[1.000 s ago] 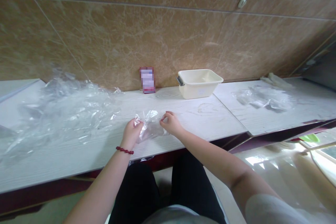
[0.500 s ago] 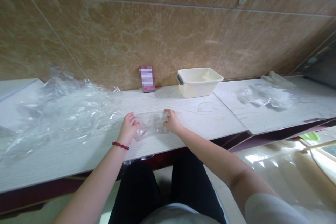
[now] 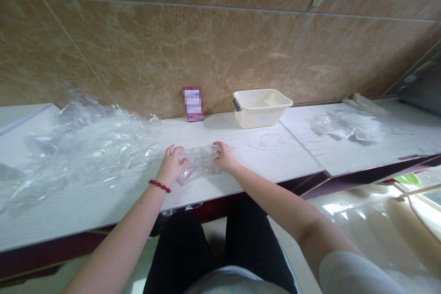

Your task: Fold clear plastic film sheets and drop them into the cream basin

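Note:
A clear plastic bag [image 3: 199, 161] lies on the white wood-grain counter [image 3: 262, 161] in front of me, between my two hands. My left hand [image 3: 172, 164], below which a red bead bracelet [image 3: 159, 186] circles the wrist, rests at the bag's left end with thumb and fingers apart. At the right end, my right hand [image 3: 225, 158] touches the bag, its thumb and index finger spread along the edge. The bag looks flat and slightly wrinkled; its exact outline is hard to make out.
A large heap of clear plastic bags [image 3: 96, 142] covers the left side. Against the tiled wall stand a pixelated upright card [image 3: 193, 104] and a cream plastic bin [image 3: 260, 117] with a grey handle. More clear bags [image 3: 347, 126] lie on the right.
My left hand has shifted slightly right over the bag, and its fingers have spread wider. My right hand has moved a little left and up. The bag has barely moved.

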`<control>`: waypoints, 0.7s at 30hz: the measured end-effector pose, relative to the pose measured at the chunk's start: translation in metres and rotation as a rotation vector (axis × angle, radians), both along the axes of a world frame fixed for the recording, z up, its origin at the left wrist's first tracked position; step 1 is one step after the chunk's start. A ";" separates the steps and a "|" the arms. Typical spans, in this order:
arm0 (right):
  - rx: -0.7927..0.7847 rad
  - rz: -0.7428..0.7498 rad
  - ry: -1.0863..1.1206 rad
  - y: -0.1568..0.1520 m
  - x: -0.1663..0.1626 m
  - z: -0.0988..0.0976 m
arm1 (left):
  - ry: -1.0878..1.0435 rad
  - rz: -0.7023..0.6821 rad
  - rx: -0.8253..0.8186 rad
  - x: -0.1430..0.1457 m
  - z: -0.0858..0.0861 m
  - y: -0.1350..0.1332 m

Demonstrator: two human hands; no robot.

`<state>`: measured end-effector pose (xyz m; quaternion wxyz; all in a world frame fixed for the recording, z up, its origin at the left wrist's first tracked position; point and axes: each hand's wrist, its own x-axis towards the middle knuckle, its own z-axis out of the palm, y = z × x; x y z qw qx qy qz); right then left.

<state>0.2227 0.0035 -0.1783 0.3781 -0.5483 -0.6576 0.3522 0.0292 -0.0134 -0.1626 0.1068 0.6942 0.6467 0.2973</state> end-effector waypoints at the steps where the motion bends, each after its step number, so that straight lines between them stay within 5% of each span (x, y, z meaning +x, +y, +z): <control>1: 0.000 -0.004 -0.002 -0.001 0.001 0.000 | 0.116 -0.010 0.029 0.001 0.002 -0.003; 4: 0.011 -0.040 -0.002 -0.006 0.009 0.004 | 0.254 -0.002 -0.011 0.006 0.009 -0.019; 7: 0.008 -0.105 -0.051 -0.016 0.023 0.015 | 0.178 0.079 -0.088 0.003 0.012 -0.038; 13: -0.342 0.035 0.011 -0.036 0.035 0.036 | -0.344 0.187 -0.390 -0.013 0.007 -0.065; 21: -0.504 0.025 0.218 -0.038 0.017 0.031 | -0.757 0.173 -0.425 0.001 0.008 -0.070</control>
